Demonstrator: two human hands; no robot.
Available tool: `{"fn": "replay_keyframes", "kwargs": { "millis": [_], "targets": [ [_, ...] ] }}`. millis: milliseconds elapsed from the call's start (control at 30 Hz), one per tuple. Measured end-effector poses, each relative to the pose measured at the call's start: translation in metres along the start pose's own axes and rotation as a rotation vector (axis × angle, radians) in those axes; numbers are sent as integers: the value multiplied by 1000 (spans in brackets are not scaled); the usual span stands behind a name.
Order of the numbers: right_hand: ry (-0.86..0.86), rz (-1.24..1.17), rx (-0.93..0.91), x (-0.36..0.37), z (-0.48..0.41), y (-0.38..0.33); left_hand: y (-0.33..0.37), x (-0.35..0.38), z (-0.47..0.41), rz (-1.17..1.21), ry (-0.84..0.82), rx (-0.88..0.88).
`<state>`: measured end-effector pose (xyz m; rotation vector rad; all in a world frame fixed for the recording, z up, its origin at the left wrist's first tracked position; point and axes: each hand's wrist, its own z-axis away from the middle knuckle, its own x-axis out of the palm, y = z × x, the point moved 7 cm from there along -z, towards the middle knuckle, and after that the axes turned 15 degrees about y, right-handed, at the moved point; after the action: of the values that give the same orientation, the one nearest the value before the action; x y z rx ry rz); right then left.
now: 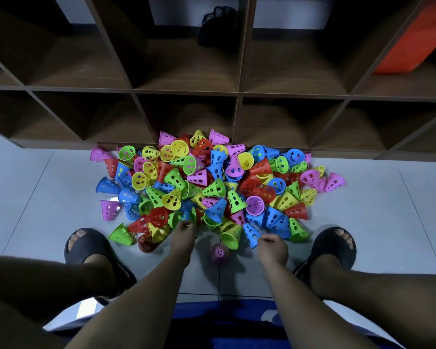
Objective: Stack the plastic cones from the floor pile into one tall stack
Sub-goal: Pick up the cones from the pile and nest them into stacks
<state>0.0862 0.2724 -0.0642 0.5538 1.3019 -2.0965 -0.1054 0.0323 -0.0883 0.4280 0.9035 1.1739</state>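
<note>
1. Step in hand: the very start, by my read. No stack shows anywhere. The cones (212, 182) lie loose in one heap on the floor (48, 197). The heap's far edge is against the bottom edge of the shelf unit (237, 96), and its near edge is btwn the two slippers (86, 245).
2. One purple cone (220, 252) sits alone on the floor, just off the heap's near edge and btwn both hands, small end up. It's blurred, so I can't say if it's settled. It's prob. the base for the stack.
3. L hand (184, 235) is at the heap's near edge. Its fingers (186, 224) are bent down onto the cones there and touch the blue/green ones. Whether they pinch a cone or only rest on it, I can't tell, as the back of the hand hides the tips.
4. R hand (273, 248) is low over the floor, just beside a blue cone (251, 234) at the heap's near edge. Its fingers (266, 239) are curled inward, knuckles up. Nothing shows inside them, but the palm side is hidden, so same verdict: can't tell if it grips anything.
5. Next move calls for:
   - freeing one cone from the tangle w/o dragging its neighbours, since the holes and rims look apt to snag;
   - turning it wide end down;
   - lowering it straight over the purple cone's tip, w/ the other hand steadying that cone, as it looks light enough to skid on the floor.
</note>
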Motion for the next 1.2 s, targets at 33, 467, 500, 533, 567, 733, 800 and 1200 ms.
{"fn": "replay_keyframes", "kwargs": {
  "millis": [33, 467, 500, 533, 567, 733, 800, 1200],
  "targets": [
    [-26, -41, 34, 1, 3, -1, 0, -2, -5, -17, 33, -1],
    [-574, -97, 291, 40, 62, 23, -13, -19, -30, 7, 189, -81],
    [-579, -87, 288, 40, 63, 25, -13, -20, -30, 8, 174, -89],
    [-585, -75, 279, 42, 64, 26, -13, -19, -30, 19, 145, -100],
    [-587, -61, 269, 42, 65, 27, -12, -18, -29, 38, 108, -115],
    [-587, 5, 217, 51, 71, 32, -16, -10, -31, 113, 30, -249],
    [-570, 10, 236, 53, 69, 34, -13, -10, -32, 117, 57, -242],
    [-364, -70, 159, 47, 49, 7, 8, -52, -12, -37, 292, -41]
  ]
}}
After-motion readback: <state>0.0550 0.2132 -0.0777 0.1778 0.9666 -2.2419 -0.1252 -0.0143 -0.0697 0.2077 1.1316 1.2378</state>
